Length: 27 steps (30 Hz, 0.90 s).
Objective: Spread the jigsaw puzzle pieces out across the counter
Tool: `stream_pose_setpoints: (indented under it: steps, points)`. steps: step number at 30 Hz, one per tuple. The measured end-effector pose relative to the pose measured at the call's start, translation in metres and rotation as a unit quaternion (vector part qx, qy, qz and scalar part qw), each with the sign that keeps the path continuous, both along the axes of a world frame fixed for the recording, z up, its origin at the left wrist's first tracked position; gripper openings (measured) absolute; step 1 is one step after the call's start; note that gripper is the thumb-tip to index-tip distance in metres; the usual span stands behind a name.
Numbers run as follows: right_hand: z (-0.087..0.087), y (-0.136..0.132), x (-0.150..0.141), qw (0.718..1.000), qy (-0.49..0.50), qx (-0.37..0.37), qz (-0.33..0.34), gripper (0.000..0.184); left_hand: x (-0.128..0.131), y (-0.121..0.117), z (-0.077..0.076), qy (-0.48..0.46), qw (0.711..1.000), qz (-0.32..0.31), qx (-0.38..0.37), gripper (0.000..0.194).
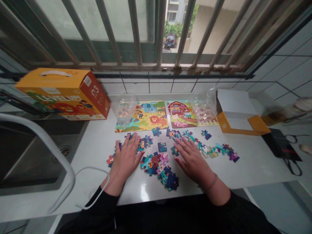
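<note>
Loose jigsaw pieces (153, 162) lie scattered over the white counter (92, 146), many of them dark blue, teal and purple. My left hand (126, 154) rests flat with its fingers spread, covering part of the left group of pieces. On the right, my right hand (191, 157) is also spread, its fingertips over another cluster of pieces (206, 149). A single blue piece (162, 147) lies between the two hands. Neither hand grips anything that I can see. Pieces under the palms and fingers are hidden.
Behind the pieces lie a lion picture puzzle (153, 113) and a barn picture puzzle (181, 113), partly under clear plastic bags (124, 110). An orange box (60, 94) stands back left, beside the sink (31, 185). An open box (243, 125) and a black device (280, 146) sit right. A white cable (107, 178) loops near my left wrist.
</note>
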State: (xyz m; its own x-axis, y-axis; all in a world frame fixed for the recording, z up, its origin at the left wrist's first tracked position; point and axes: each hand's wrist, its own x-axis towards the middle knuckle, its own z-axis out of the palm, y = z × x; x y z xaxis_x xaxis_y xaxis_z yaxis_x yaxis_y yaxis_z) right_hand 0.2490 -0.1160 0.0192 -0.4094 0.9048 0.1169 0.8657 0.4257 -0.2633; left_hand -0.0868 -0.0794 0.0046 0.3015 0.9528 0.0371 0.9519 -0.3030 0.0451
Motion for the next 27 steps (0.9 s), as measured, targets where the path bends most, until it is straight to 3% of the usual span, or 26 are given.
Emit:
stream_pose_setpoints:
  steps: [3,5,8,11,19,23,27]
  points:
    - [0.007,0.019,-0.055,0.994,-0.004,-0.054,0.099,0.059,-0.003,0.000,0.000,-0.055,0.991,-0.123,-0.006,0.053]
    - [0.007,0.032,-0.084,0.989,0.005,-0.071,0.130,0.066,-0.005,-0.002,-0.003,-0.074,0.986,-0.150,-0.011,0.051]
    - [0.000,0.046,-0.108,0.987,0.007,-0.082,0.138,0.070,-0.008,-0.005,-0.007,-0.054,0.994,-0.093,-0.010,0.054]
    - [-0.006,0.048,-0.112,0.989,0.004,-0.088,0.117,0.072,-0.008,-0.007,-0.006,-0.015,0.999,-0.045,-0.020,0.059]
    - [-0.004,0.036,-0.100,0.993,-0.012,-0.099,0.069,0.073,0.001,-0.008,0.005,0.008,0.998,-0.047,-0.031,0.062]
    - [0.003,0.030,-0.097,0.994,-0.008,-0.096,0.057,0.070,-0.016,-0.018,0.001,0.008,0.997,0.079,0.014,0.070]
    - [0.011,0.011,-0.097,0.989,0.000,-0.091,0.113,0.074,-0.044,-0.029,-0.010,0.018,0.984,0.175,-0.017,0.079]
